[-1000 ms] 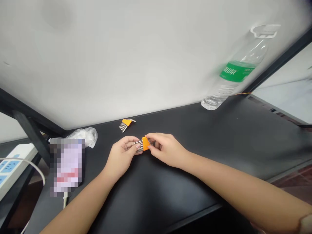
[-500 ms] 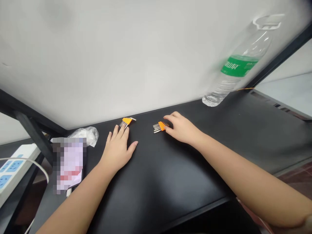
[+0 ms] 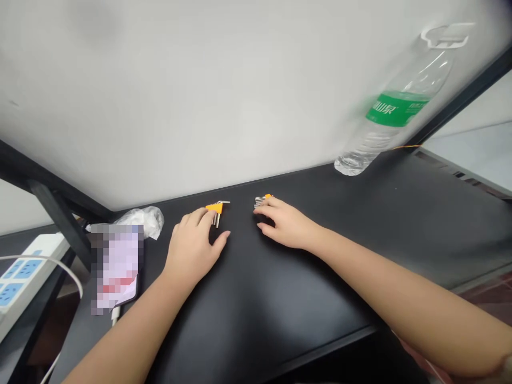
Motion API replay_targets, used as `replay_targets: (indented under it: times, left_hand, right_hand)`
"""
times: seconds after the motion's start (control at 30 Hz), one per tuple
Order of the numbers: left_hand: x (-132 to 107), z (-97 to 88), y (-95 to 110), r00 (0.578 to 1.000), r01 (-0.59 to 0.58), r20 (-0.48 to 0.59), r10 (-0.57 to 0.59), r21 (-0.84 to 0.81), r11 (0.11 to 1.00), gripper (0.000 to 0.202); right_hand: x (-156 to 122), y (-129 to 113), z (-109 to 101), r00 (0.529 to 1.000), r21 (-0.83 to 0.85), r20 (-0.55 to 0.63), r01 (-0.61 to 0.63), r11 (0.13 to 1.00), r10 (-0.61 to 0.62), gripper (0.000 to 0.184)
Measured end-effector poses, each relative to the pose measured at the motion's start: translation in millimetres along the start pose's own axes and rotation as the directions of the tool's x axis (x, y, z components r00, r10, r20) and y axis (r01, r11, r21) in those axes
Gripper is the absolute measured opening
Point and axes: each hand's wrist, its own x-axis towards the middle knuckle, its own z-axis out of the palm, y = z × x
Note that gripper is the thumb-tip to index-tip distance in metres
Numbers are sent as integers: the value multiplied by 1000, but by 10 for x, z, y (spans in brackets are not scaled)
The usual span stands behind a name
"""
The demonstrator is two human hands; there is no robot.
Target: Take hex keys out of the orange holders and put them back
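Observation:
Two hex key sets in orange holders lie on the black tabletop (image 3: 256, 288). My left hand (image 3: 192, 240) rests over the left hex key set (image 3: 215, 208), fingertips at its holder, thumb held apart. Several metal keys point toward me and one sticks out at the top right; my fingers hide part of the set. My right hand (image 3: 286, 221) is beside the right hex key set (image 3: 262, 199), its bent fingers over the near side and its thumb apart. This set's keys point left, and the fingers cover much of its holder. Neither hand grips its set.
A large clear bottle (image 3: 398, 109) with a green label stands by the wall at right. On the left are a phone (image 3: 120, 266) with a white cable, a crumpled plastic bag (image 3: 144, 221) and a white power strip (image 3: 24, 277). Dark metal bars flank both sides.
The left hex key set has turned and shifted slightly right under my left fingers. My right fingers and thumb have moved toward me and left, now covering more of the right set.

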Motion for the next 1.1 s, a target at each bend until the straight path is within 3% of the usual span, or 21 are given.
replay_targets:
  times: [0.07, 0.13, 0.27, 0.37, 0.43, 0.57, 0.8, 0.87, 0.97, 1.03, 1.1]
  left_hand:
    - [-7, 49, -17, 999, -34, 35, 34, 11, 999, 60]
    - [-14, 87, -48, 994, -60, 88, 62, -24, 998, 62]
    - [-33, 79, -84, 979, -166, 91, 184, -179, 970, 41]
    - [-60, 39, -42, 949, -287, 35, 314, -325, 901, 19]
    - [-79, 19, 14, 943, -300, 21, 332, -378, 876, 20]
    - [-99, -4, 144, 962, -214, 94, 256, -325, 921, 27]
    - [-138, -35, 281, 983, -54, 150, 103, -302, 952, 33]
    - [-146, -47, 290, 985, 16, 163, 55, -407, 913, 33]
    - [-145, -54, 281, 979, 139, 202, -14, -621, 772, 37]
    - [-141, -42, 267, 979, 156, 206, -15, -692, 705, 41]
    - [-136, -22, 253, 983, 125, 183, 7, -695, 708, 47]
  right_hand:
    - [7, 34, -5, 1000, -40, -9, -12, 999, 12, 30]
    - [10, 55, -9, 1000, -93, -19, -3, 996, 1, 30]
    - [17, 46, -8, 997, -141, -59, 34, 989, -42, 29]
    - [13, -38, 2, 992, -35, -80, 100, 994, -102, 31]
    - [4, -130, 12, 984, 54, -48, 175, 983, -172, 31]
    - [-25, -307, 59, 962, 148, 33, 263, 953, -271, 28]
    - [-80, -450, 173, 980, 171, 27, 192, 966, -199, 27]
    - [-101, -489, 163, 985, 200, 14, 164, 966, -170, 28]
    - [-124, -535, 132, 992, 283, 2, 120, 952, -125, 29]
    - [-126, -545, 119, 996, 349, -2, 86, 933, -91, 30]
    - [-120, -542, 114, 998, 391, 9, 59, 918, -68, 29]
